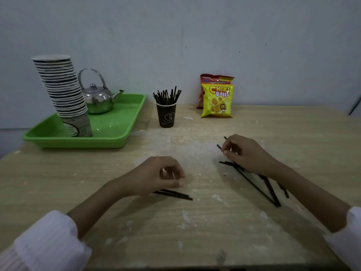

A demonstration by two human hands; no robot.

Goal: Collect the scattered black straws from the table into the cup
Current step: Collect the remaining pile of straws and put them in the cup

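While many thin black straws (pixel 167 95) already stand upright in the dark printed paper cup (pixel 166 116), just right of the green plastic tray (pixel 78 142) at the far side of the pale wooden table (pixel 175 231), two loose lots lie near the person. A small bunch (pixel 175 195) lies flat just beneath the left hand (pixel 164 173), and a fanned heap (pixel 261 190) lies under and beside the right hand (pixel 246 153). The left hand hovers with its fingers loosely curled and nothing visible between them; I cannot tell whether it touches the bunch below. The right hand has its fingers curled in, pinching a couple of straws of the heap near their far ends, which poke out past the fingertips. The straws look very light, narrow and fairly stiff, so they will probably roll or skid on the smooth tabletop and slip out of a loose pinch one at a time. Gathering them parallel first seems wise. Then a firm hold round the middle of the bundle should keep the ends level for dropping into the crowded cup, which looks light enough to tip if knocked.
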